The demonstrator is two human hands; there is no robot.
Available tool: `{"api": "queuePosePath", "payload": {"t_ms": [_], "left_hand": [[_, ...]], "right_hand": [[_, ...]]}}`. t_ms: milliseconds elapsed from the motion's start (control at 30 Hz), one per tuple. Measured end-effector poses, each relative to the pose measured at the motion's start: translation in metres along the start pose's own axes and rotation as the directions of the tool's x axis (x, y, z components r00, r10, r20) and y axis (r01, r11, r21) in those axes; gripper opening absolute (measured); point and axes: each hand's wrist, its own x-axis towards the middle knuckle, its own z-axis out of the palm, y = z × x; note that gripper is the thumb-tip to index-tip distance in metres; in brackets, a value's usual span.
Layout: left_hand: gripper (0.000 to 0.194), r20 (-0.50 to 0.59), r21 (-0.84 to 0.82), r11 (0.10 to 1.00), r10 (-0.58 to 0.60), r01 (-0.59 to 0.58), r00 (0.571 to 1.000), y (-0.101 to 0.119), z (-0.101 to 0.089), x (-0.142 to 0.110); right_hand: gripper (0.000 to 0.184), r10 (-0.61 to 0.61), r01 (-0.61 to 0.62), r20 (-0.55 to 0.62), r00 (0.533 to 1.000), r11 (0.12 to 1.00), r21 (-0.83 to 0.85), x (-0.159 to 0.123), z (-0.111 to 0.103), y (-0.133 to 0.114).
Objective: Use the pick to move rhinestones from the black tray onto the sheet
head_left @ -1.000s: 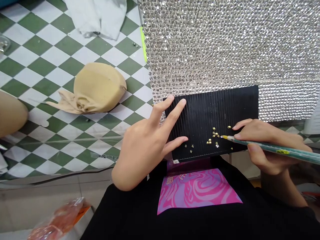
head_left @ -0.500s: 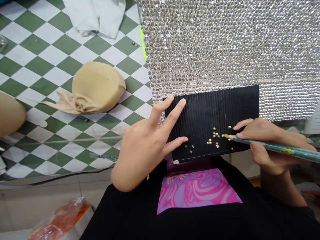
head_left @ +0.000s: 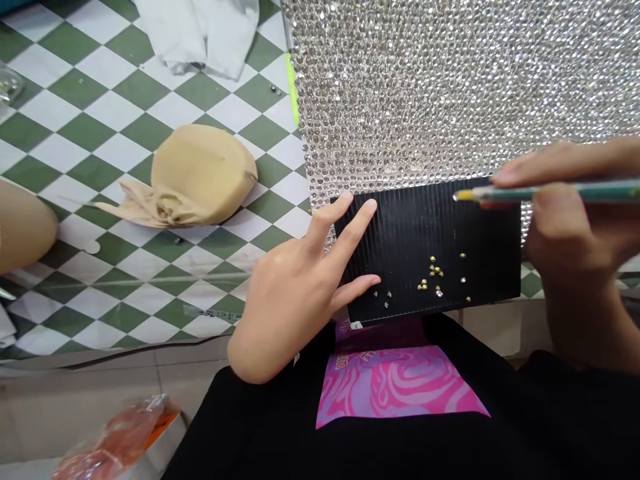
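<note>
My left hand [head_left: 300, 287] lies with fingers spread over the left end of a black ridged tray [head_left: 400, 233], its fingertips touching the tray. Several small gold-backed rhinestones [head_left: 433, 271] are scattered on the tray's lower part. My right hand [head_left: 580, 227] grips a green pencil-like picking pen [head_left: 540, 193] with a yellow tip, held above the tray's upper right. One rhinestone [head_left: 455, 196] clings to that tip. Behind the tray spreads a sheet densely covered in silver rhinestones [head_left: 450, 87], whose near edge the tray overlaps.
A beige fabric-wrapped pad [head_left: 203, 175], knotted at one end, sits on the green-and-white checkered tablecloth [head_left: 125, 267]. White cloth [head_left: 200, 33] lies at the back. Another beige rounded object [head_left: 23, 227] is at the left edge. Below the table is a plastic bag [head_left: 110, 440].
My right hand has risen away from the scattered rhinestones toward the sheet, carrying the picking pen with a rhinestone on its tip. My left hand stays on the tray.
</note>
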Motion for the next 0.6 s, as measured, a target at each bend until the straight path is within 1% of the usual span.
{"api": "queuePosePath", "payload": {"t_ms": [33,100,167,233,333,467,600], "left_hand": [[0.063,-0.003,-0.007,1.000,0.003,-0.003,1.000,0.000,0.000,0.000],[0.063,-0.014,-0.019,1.000,0.009,-0.009,1.000,-0.001,0.001,0.001],[0.063,-0.016,-0.026,1.000,0.007,-0.007,1.000,-0.001,0.001,0.001],[0.063,-0.015,-0.029,1.000,0.002,-0.002,1.000,-0.001,0.001,0.000],[0.063,-0.023,-0.025,1.000,0.007,-0.008,1.000,-0.001,0.001,-0.001],[0.064,-0.035,-0.020,1.000,0.020,-0.021,0.999,-0.001,0.000,0.000],[0.064,-0.024,-0.012,1.000,0.019,-0.019,1.000,0.000,-0.001,0.000]], "right_hand": [[0.014,-0.055,0.056,0.018,0.998,0.997,-0.055,0.011,0.007,-0.001],[0.015,-0.127,0.138,0.115,0.985,0.987,-0.087,0.028,0.019,-0.001],[0.014,-0.148,0.161,0.234,0.961,0.986,-0.039,0.040,0.028,0.000],[0.013,-0.174,0.181,0.300,0.938,0.983,0.004,0.046,0.034,0.003],[0.014,-0.204,0.215,0.307,0.930,0.977,-0.004,0.048,0.040,0.007],[0.013,-0.200,0.208,0.328,0.923,0.978,0.012,0.047,0.044,0.011],[0.014,-0.178,0.211,0.370,0.912,0.976,-0.050,0.048,0.046,0.009]]}}
